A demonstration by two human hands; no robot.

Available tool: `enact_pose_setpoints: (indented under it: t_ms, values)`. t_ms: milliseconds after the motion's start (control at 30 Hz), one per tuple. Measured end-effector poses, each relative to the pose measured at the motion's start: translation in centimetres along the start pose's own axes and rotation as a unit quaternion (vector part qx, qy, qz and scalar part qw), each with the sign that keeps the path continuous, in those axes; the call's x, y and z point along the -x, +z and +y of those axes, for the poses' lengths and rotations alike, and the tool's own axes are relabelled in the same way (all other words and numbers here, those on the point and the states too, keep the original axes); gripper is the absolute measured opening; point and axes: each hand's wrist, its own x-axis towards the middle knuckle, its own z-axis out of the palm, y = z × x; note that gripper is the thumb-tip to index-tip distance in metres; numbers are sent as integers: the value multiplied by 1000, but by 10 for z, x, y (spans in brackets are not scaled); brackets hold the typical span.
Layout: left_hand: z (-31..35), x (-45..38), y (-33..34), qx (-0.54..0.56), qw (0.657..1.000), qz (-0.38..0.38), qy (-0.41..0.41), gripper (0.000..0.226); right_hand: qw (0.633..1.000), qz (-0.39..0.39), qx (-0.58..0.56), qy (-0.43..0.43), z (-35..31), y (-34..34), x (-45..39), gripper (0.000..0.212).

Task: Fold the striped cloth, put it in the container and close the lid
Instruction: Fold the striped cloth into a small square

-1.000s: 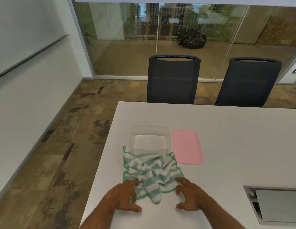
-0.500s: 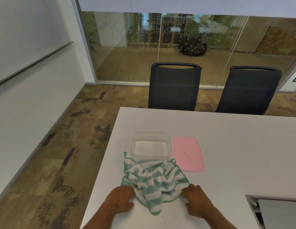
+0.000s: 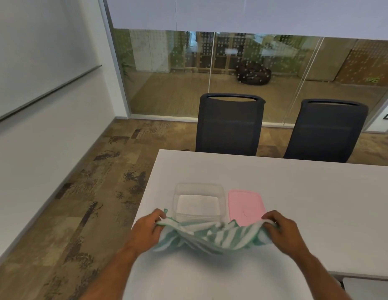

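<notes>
The green-and-white striped cloth (image 3: 208, 236) hangs stretched and sagging between both hands, lifted just above the white table (image 3: 308, 202). My left hand (image 3: 148, 229) pinches its left corner and my right hand (image 3: 283, 231) grips its right corner. Just beyond the cloth stands the clear, empty plastic container (image 3: 198, 204), open at the top. The pink lid (image 3: 246, 206) lies flat on the table to the right of the container, its near edge partly hidden by the cloth.
Two dark office chairs (image 3: 229, 126) (image 3: 325, 131) stand at the table's far edge before a glass wall. The table's left edge (image 3: 145, 200) drops to patterned floor. A recessed panel (image 3: 366, 286) sits at the near right.
Both hands closed on the crumpled cloth's corners, lifted it off the table and pulled it apart sideways. The view has tilted upward.
</notes>
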Motion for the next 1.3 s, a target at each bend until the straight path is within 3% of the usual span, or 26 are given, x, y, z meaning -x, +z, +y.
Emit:
enact_pose_setpoints:
  t_ms: [100, 300, 600, 767, 900, 1033, 1167, 1300]
  values:
    - [2, -18, -17, 40, 995, 93, -4, 28, 999, 33, -34, 2, -8, -25, -16, 21]
    - [14, -53, -61, 56, 981, 183, 5, 18, 993, 80, -81, -3, -32, -73, -46, 14]
    - [39, -93, -120, 30, 977, 194, 83, 32, 978, 146, -147, 7, -66, -124, -77, 7]
    - [51, -114, -144, -15, 968, 215, 130, 8, 974, 151, -164, -36, -86, -149, -82, 18]
    - [64, -127, -160, -92, 960, 234, 126, 15, 956, 171, -230, -57, -104, -168, -80, 14]
    - [81, -138, -169, -128, 951, 274, 66, 17, 934, 136, -321, -80, -119, -184, -76, 13]
    - [102, -152, -169, -8, 954, 299, 28, 18, 922, 61, -363, -116, -132, -191, -77, 19]
    - [129, -156, -165, 95, 954, 267, 99, 8, 918, -8, -371, -137, -148, -191, -82, 22]
